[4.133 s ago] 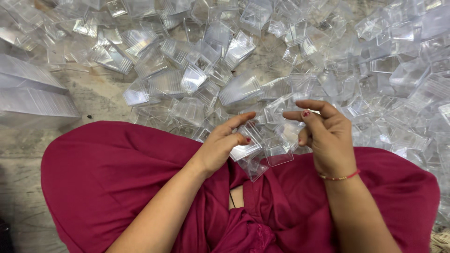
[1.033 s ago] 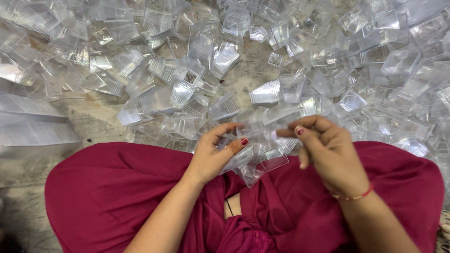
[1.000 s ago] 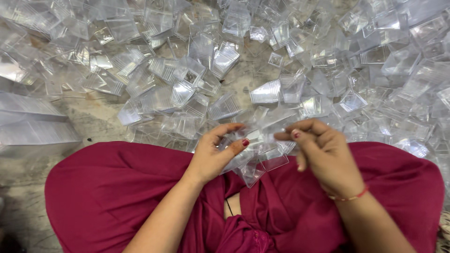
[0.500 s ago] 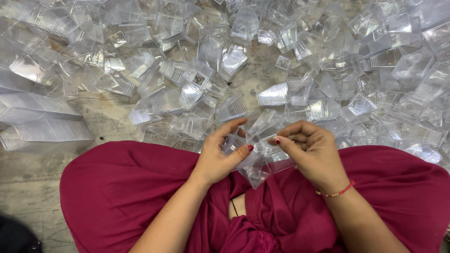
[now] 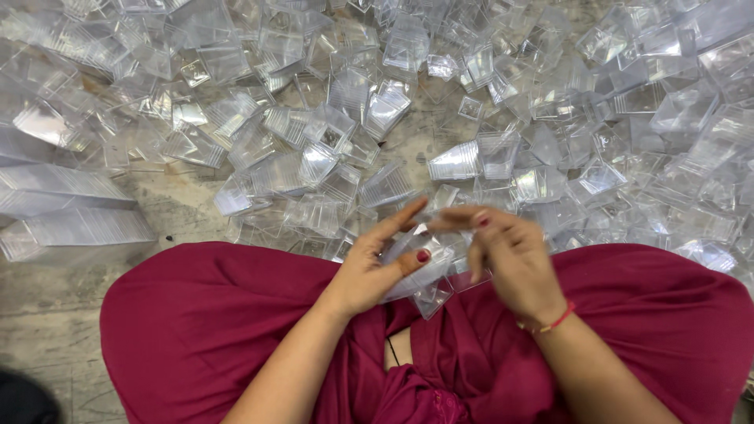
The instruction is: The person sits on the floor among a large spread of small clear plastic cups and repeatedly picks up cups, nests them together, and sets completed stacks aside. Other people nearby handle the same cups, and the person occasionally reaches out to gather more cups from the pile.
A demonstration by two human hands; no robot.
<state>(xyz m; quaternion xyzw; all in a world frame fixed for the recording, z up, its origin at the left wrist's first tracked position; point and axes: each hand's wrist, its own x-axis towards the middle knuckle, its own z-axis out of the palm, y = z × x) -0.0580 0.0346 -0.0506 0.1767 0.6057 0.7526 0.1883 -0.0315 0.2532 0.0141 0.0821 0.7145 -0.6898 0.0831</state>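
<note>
1. Even, bright light is cast from overhead; only soft shadows are seen.
2. Glare is scattered across the clear plastic cups (image 5: 479, 153) beyond the fingers.
3. The right hand (image 5: 510, 259) is blurred.

The setting is a small workshop or home piecework area where work is done at floor level. The floor (image 5: 55, 314) is bare, worn concrete or stone with stains and cracks. A large heap of clear plastic cups (image 5: 503, 94) covers most of it, loose and unsorted, all of one square tapered type. At the left edge, nested stacks (image 5: 71, 208) of the same cups lie on their sides in long rows. The worker sits on the floor, with red garment (image 5: 196, 330) over spread knees, directly against the heap. No bench, machine or shelving is in view; the quantity of identical parts indicates bulk manual handling.
</note>
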